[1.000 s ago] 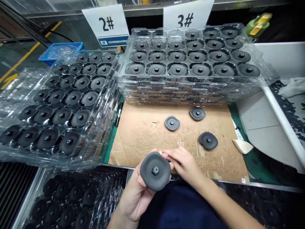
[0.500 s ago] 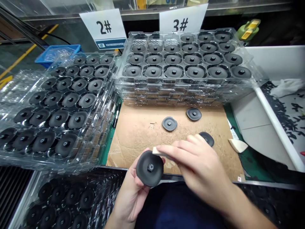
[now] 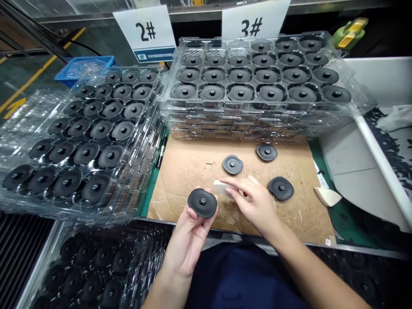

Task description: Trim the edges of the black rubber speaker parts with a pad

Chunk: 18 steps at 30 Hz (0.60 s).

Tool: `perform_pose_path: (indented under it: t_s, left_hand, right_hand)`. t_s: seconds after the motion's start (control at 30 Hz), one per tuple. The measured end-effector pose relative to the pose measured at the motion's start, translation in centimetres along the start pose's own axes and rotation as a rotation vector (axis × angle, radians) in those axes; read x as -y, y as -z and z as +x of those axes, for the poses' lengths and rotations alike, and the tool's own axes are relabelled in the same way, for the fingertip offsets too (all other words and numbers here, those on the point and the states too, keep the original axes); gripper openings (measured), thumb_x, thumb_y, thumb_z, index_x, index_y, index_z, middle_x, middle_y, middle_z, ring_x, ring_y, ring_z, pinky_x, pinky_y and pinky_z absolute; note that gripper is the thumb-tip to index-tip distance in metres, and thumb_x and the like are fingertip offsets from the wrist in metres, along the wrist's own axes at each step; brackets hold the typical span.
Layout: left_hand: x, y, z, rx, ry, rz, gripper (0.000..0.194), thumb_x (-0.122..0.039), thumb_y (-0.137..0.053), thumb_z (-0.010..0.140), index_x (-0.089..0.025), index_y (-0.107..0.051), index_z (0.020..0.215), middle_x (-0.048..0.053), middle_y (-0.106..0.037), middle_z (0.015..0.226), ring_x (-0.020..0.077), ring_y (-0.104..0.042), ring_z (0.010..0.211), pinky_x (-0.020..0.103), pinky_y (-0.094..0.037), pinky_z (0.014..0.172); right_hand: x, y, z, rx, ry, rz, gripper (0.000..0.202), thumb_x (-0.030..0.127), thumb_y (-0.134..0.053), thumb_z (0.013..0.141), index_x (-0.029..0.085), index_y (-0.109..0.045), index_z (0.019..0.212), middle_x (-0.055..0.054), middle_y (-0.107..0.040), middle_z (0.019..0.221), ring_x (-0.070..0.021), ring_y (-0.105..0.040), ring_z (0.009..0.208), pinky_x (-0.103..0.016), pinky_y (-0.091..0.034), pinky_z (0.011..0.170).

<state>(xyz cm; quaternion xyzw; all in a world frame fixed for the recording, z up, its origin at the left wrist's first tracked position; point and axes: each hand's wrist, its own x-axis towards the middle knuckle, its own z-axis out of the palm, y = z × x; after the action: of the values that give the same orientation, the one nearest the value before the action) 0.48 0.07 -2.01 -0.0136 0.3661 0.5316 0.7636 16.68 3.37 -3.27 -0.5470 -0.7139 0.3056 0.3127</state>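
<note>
My left hand (image 3: pixel 193 231) grips a black rounded disc (image 3: pixel 202 203) by its edge, its small central stud facing up. Just right of it, my right hand (image 3: pixel 252 201) pinches a flat whitish piece (image 3: pixel 222 187), slightly blurred, apart from the disc. Three like discs lie loose on the cardboard sheet (image 3: pixel 186 161): a middle one (image 3: pixel 232 165), a far one (image 3: pixel 267 152) and one to the right (image 3: pixel 281 188) of my right hand.
Stacked clear trays (image 3: pixel 206 105) of discs stand at the back, more trays (image 3: pixel 125 141) at left and below. A cream wedge (image 3: pixel 327 196) lies right, near a white bin (image 3: pixel 376 141) with black scraps. A pen (image 3: pixel 161 152) lies left of the cardboard.
My right hand and the whitish piece have moved away from the disc's edge. My left hand has raised and tilted the disc. The right-hand loose disc is now uncovered.
</note>
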Motion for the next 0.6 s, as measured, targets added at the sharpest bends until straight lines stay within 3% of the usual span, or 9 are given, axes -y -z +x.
perform_pose_path:
  t_s: [0.1,0.17,0.3,0.37,0.43,0.53,0.6]
  left_hand:
    - [-0.3,0.0,-0.1,-0.018,0.008,-0.025,0.035,-0.026,-0.065,0.074,-0.021,-0.063,0.108,0.008,-0.061,0.119,0.0266,-0.050,0.115,0.035,-0.045,0.096]
    - [-0.3,-0.1,-0.3,0.000,0.006,-0.007,0.036,-0.026,-0.065,0.074,-0.022,-0.062,0.109,0.008,-0.060,0.120,0.0267,-0.050,0.115,0.035,-0.045,0.095]
    - [0.2,-0.4,-0.4,0.057,-0.024,0.061,0.038,-0.026,-0.066,0.074,-0.023,-0.060,0.112,0.007,-0.062,0.117,0.0236,-0.055,0.110,0.032,-0.047,0.092]
    - [0.4,-0.3,-0.5,0.060,-0.016,0.102,0.039,-0.026,-0.066,0.075,-0.023,-0.059,0.113,0.006,-0.063,0.114,0.0196,-0.058,0.105,0.026,-0.049,0.087]
    - [0.5,-0.1,-0.5,0.047,0.020,0.147,0.042,-0.026,-0.066,0.075,-0.025,-0.058,0.115,0.006,-0.063,0.114,0.0176,-0.059,0.102,0.021,-0.051,0.082]
    - [0.4,0.2,-0.7,0.008,-0.008,0.203,0.049,-0.026,-0.070,0.070,-0.027,-0.056,0.117,0.005,-0.062,0.116,0.0193,-0.059,0.102,0.022,-0.052,0.079]
    - [0.2,0.1,-0.8,0.000,-0.048,0.220,0.051,-0.026,-0.074,0.066,-0.026,-0.058,0.114,0.005,-0.065,0.111,0.0199,-0.061,0.100,0.022,-0.053,0.078]
  right_hand:
    - [-2.7,-1.4,-1.2,0.033,-0.005,0.021,0.025,0.018,-0.046,0.088,0.025,-0.062,0.106,-0.002,-0.069,0.098,-0.0172,-0.060,0.080,-0.036,-0.042,0.076]
    - [-2.9,-1.4,-1.6,0.056,-0.015,0.035,0.024,0.018,-0.048,0.086,0.025,-0.064,0.103,-0.001,-0.070,0.089,-0.0168,-0.060,0.075,-0.034,-0.043,0.073]
    - [1.1,0.4,-0.8,-0.025,-0.059,0.082,0.026,0.021,-0.045,0.089,0.024,-0.058,0.112,-0.002,-0.065,0.104,-0.0159,-0.058,0.089,-0.031,-0.045,0.077]
    - [4.0,1.5,-0.1,-0.047,0.012,0.168,0.030,0.020,-0.043,0.090,0.021,-0.053,0.118,-0.004,-0.060,0.112,-0.0145,-0.055,0.097,-0.028,-0.044,0.084]
    - [6.2,2.3,0.4,0.064,0.112,0.218,0.030,0.017,-0.043,0.089,0.018,-0.054,0.116,-0.004,-0.062,0.102,-0.0136,-0.056,0.091,-0.025,-0.045,0.081]
    - [7.6,2.8,1.1,0.329,0.146,0.189,0.024,0.013,-0.044,0.088,0.020,-0.062,0.102,0.000,-0.063,0.085,-0.0113,-0.057,0.078,-0.022,-0.045,0.073]
    - [7.6,2.6,1.4,0.272,0.144,0.181,0.024,0.014,-0.043,0.089,0.020,-0.063,0.102,-0.001,-0.063,0.088,-0.0113,-0.056,0.080,-0.022,-0.044,0.076]
